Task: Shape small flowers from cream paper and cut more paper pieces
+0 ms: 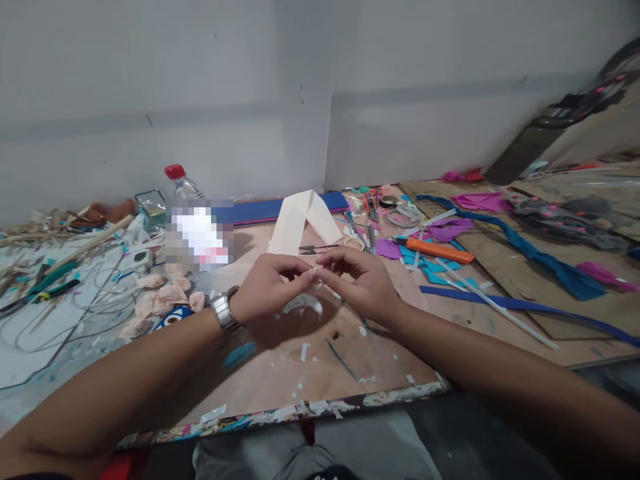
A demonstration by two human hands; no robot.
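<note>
Over the middle of the table, my left hand (273,287) and my right hand (363,283) meet at the fingertips. Both are closed in a pinch, thumbs and forefingers pressed together. A small pale bit shows between the tips, too small to name. Just behind the hands, a cream paper strip (293,223) stands folded into a peak. Small dark scissors (313,250) lie at its foot, partly covered by my fingers. White smears (305,305) mark the wooden tabletop (320,360) below my hands.
To the left are a red-capped bottle (175,172), peach crumpled bundles (170,297), cables and pliers (55,293). An orange cutter (435,250), a blue strip (480,297), a glue stick (500,310) and blue and purple scraps lie right. A wall (200,87) rises behind.
</note>
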